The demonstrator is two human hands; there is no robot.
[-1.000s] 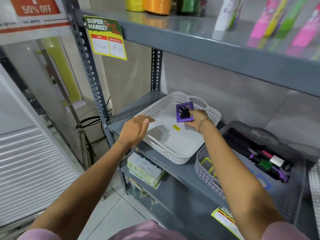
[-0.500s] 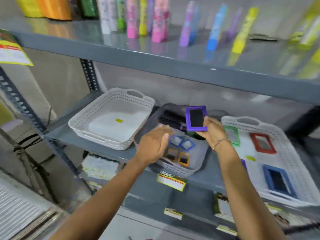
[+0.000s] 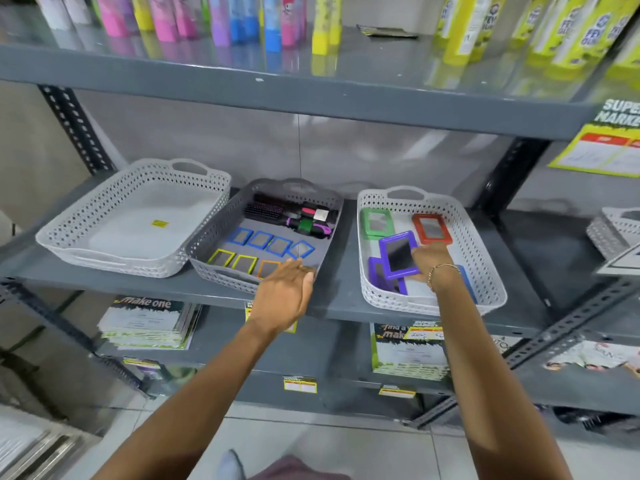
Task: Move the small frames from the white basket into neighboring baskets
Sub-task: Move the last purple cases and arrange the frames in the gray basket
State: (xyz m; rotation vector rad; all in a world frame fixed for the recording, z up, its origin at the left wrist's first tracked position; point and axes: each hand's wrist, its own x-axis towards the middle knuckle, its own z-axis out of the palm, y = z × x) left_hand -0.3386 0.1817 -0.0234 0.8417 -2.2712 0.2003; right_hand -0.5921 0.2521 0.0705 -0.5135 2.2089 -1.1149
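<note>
Right hand (image 3: 431,263) pinches a purple frame (image 3: 398,254) tilted over the near-left corner of the right white basket (image 3: 485,244), resting on another purple one. Could slide off (it's propped). Left hand (image 3: 284,292) hangs loose and empty at the grey basket (image 3: 221,220) front edge. Count: eight small frames there, five in the right basket, none in the left white basket (image 3: 86,216).
</note>
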